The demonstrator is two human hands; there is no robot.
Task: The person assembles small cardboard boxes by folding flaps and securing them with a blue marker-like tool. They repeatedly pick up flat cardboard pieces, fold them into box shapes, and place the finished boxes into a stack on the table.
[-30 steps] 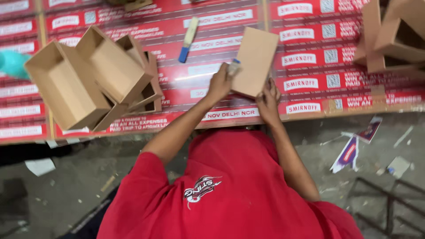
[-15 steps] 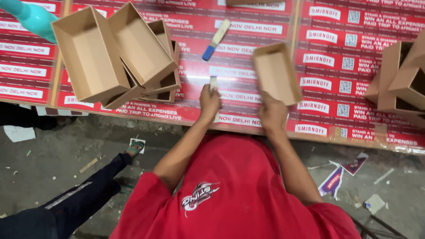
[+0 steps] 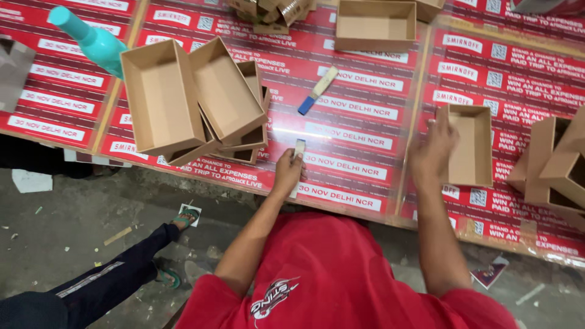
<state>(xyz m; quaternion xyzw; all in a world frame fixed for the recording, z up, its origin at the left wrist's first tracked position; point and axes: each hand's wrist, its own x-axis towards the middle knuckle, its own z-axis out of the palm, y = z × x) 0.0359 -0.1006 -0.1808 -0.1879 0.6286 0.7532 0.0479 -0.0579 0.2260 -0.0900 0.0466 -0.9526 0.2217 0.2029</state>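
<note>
Starting far left, a teal bottle (image 3: 91, 38) lies tipped on the table (image 3: 365, 131), next to a loose nested pile of open cardboard trays (image 3: 195, 100) stacked at angles, likely parked within easy reach. Mid-table, the left hand (image 3: 288, 173) is curled shut around a small pale stick-like tool (image 3: 298, 149), held upright near the front edge, with a blue-tipped tool (image 3: 317, 90) lying farther back. Rightward, the right hand (image 3: 431, 152) rests spread on the near wall of a single open tray (image 3: 470, 152), seemingly steadying it flat; more trays (image 3: 551, 161) crowd the right edge.
</note>
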